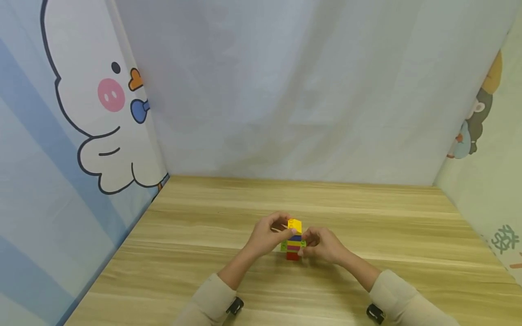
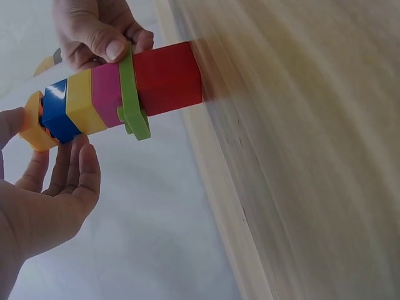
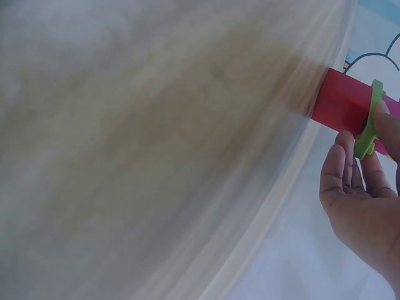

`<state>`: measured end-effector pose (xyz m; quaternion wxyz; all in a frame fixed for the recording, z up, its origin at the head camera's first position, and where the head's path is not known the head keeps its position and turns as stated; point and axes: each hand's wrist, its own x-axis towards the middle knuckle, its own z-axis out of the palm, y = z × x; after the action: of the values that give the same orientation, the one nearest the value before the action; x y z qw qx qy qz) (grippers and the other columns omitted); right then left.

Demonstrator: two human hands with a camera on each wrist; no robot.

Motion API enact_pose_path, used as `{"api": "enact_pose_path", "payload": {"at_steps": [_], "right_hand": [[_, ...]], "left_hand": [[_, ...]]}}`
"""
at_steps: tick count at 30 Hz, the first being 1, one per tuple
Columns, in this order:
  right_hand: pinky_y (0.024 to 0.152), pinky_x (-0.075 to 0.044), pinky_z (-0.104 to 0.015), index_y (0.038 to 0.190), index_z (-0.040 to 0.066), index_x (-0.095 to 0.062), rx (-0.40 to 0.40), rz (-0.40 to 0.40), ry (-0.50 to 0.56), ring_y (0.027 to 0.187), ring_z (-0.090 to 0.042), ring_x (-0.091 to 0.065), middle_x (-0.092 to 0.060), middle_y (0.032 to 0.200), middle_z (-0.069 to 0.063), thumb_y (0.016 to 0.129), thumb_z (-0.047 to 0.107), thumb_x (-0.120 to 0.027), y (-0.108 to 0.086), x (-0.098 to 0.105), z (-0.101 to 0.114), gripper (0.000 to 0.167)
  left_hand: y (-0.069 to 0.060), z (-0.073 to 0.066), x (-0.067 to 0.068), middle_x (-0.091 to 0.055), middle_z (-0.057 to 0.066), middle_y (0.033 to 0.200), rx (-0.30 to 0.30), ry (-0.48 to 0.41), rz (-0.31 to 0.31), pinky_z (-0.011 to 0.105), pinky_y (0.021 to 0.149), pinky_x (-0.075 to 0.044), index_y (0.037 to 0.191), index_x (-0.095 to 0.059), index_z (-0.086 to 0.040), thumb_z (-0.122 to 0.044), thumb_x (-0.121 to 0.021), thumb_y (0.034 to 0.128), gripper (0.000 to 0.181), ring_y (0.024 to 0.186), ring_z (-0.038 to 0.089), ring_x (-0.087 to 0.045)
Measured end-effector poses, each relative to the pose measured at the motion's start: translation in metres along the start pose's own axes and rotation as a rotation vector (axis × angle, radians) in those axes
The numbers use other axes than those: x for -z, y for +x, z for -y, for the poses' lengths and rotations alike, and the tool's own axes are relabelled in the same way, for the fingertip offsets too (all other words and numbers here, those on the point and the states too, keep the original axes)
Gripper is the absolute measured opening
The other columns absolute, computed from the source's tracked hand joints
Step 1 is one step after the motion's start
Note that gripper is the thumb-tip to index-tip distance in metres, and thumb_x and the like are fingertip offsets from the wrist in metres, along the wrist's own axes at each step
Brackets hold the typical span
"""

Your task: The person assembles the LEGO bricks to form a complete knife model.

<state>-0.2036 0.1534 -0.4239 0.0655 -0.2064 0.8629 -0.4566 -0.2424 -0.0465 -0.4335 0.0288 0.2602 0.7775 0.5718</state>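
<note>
A tower of toy building bricks stands upright on the wooden table. At its base is a red brick (image 2: 169, 79), with a flat green piece (image 2: 129, 90) jutting out on both sides just above. Higher up come a magenta brick (image 2: 106, 95), a yellow brick (image 2: 85, 103) and a blue brick (image 2: 57, 114). A sloped yellow brick (image 1: 295, 225) tops the stack, pinched between the thumb and fingers of my left hand (image 1: 266, 235). From the other side, my right hand (image 1: 326, 246) pinches the green piece low on the tower.
The wooden table (image 1: 195, 217) spreads around the tower. A pale curtain (image 1: 285, 90) hangs behind its back edge. Printed cloths with cartoon figures (image 1: 89, 104) line the left and right sides.
</note>
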Motion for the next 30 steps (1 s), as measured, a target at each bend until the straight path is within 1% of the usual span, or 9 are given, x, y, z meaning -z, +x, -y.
{"api": "enact_pose_path", "payload": {"at_steps": [3,5,16,18,23,25,30], "right_hand": [[0.063,-0.051,-0.031,0.096,-0.008,-0.059,0.013,-0.002,0.002,0.074,-0.024,-0.060,-0.061,0.084,-0.011,0.081,0.003,-0.071,0.001,0.001,-0.001,0.023],[0.063,-0.051,-0.031,0.096,-0.008,-0.058,0.017,-0.001,0.006,0.074,-0.024,-0.060,-0.061,0.084,-0.011,0.081,0.003,-0.071,0.001,0.001,-0.002,0.023],[0.063,-0.051,-0.031,0.095,-0.008,-0.058,0.018,-0.003,0.005,0.073,-0.024,-0.060,-0.061,0.083,-0.010,0.080,0.002,-0.072,0.001,0.000,-0.003,0.023],[0.063,-0.051,-0.031,0.095,-0.007,-0.058,0.014,-0.007,0.010,0.073,-0.023,-0.060,-0.061,0.083,-0.009,0.080,0.004,-0.073,0.003,-0.002,-0.009,0.024],[0.062,-0.051,-0.030,0.096,-0.002,-0.060,0.009,-0.009,0.006,0.072,-0.019,-0.060,-0.061,0.083,-0.005,0.079,0.012,-0.075,0.012,-0.005,-0.036,0.027],[0.062,-0.051,-0.030,0.096,-0.002,-0.060,0.012,-0.008,0.003,0.072,-0.018,-0.060,-0.061,0.083,-0.004,0.078,0.014,-0.076,0.013,-0.005,-0.041,0.028],[0.062,-0.052,-0.029,0.095,-0.002,-0.061,0.026,-0.011,0.008,0.073,-0.018,-0.061,-0.062,0.085,-0.004,0.077,0.015,-0.077,0.014,-0.005,-0.042,0.030]], "left_hand": [[0.002,0.000,0.002,-0.063,0.000,0.098,0.013,0.015,0.008,0.030,0.070,-0.051,0.111,-0.062,-0.009,-0.027,-0.069,0.0842,0.033,0.084,0.016,-0.058],[0.003,0.000,0.003,-0.063,0.001,0.097,0.011,0.018,0.013,0.030,0.070,-0.051,0.111,-0.062,-0.009,-0.027,-0.069,0.0841,0.033,0.084,0.017,-0.058],[0.002,-0.002,0.003,-0.063,0.001,0.094,0.027,0.032,0.021,0.030,0.069,-0.050,0.107,-0.063,-0.010,-0.025,-0.070,0.0827,0.030,0.084,0.017,-0.058],[0.002,-0.003,0.003,-0.063,0.002,0.093,0.028,0.034,0.022,0.030,0.069,-0.050,0.107,-0.063,-0.009,-0.025,-0.071,0.0826,0.030,0.083,0.018,-0.058],[0.002,-0.005,0.003,-0.062,0.002,0.094,0.034,0.035,0.029,0.030,0.069,-0.050,0.109,-0.062,-0.009,-0.025,-0.070,0.0828,0.031,0.083,0.017,-0.058],[0.002,-0.005,0.004,-0.062,0.001,0.094,0.037,0.036,0.034,0.030,0.069,-0.050,0.109,-0.062,-0.010,-0.026,-0.070,0.0828,0.031,0.083,0.016,-0.058],[0.003,-0.008,0.004,-0.062,0.001,0.094,0.046,0.059,0.044,0.031,0.070,-0.050,0.108,-0.062,-0.011,-0.026,-0.070,0.0818,0.032,0.084,0.017,-0.058]]}}
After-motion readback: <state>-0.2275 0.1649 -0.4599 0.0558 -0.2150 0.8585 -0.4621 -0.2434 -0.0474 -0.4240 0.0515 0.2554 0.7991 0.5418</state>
